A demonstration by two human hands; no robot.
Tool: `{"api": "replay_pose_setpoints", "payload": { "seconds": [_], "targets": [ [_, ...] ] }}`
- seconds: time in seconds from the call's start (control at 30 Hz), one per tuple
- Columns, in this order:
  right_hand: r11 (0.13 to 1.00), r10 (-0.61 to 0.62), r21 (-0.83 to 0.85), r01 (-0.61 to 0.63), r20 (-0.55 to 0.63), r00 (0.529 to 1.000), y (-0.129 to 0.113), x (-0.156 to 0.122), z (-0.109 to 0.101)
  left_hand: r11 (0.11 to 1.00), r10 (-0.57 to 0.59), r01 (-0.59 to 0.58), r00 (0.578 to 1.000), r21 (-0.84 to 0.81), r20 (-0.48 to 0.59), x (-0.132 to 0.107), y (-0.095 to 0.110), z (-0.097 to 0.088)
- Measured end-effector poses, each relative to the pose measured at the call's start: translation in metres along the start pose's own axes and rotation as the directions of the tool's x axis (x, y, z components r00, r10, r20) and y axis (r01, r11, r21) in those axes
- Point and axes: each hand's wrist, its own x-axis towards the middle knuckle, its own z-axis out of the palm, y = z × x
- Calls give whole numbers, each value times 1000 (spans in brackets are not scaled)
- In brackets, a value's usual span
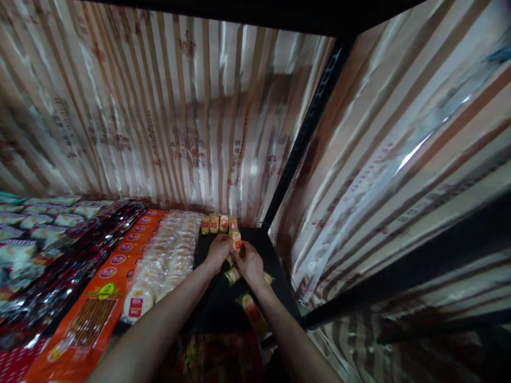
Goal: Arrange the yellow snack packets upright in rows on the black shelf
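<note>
My left hand (220, 253) and my right hand (249, 264) meet over the black shelf (215, 300), fingers closed around a small yellow snack packet (236, 240) with a red label. Just behind it, a short row of matching packets stands upright against the back, among them an end packet (205, 224). Under and beside my hands lie a loose packet (232, 275) and another packet (269, 277), partly covered by my right hand. A larger yellow-and-red packet (253, 313) lies beside my right forearm.
Left of my arms are rows of clear-wrapped round pastries (175, 250), orange stick-snack bags (99, 298), dark red shiny packs (99, 244) and white packs (48, 231). A black post (303, 138) rises at the back right corner. Striped plastic sheeting (223, 122) hangs behind.
</note>
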Motion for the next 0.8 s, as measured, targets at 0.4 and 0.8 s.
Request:
{"api": "replay_pose_setpoints", "payload": {
  "seconds": [0.4,0.8],
  "targets": [
    [974,223,-42,-221,48,974,29,77,5,934,253,-273,961,230,116,63,-14,58],
    [949,308,-115,-293,144,940,33,101,24,843,278,-313,950,437,143,76,-31,56]
  ]
}}
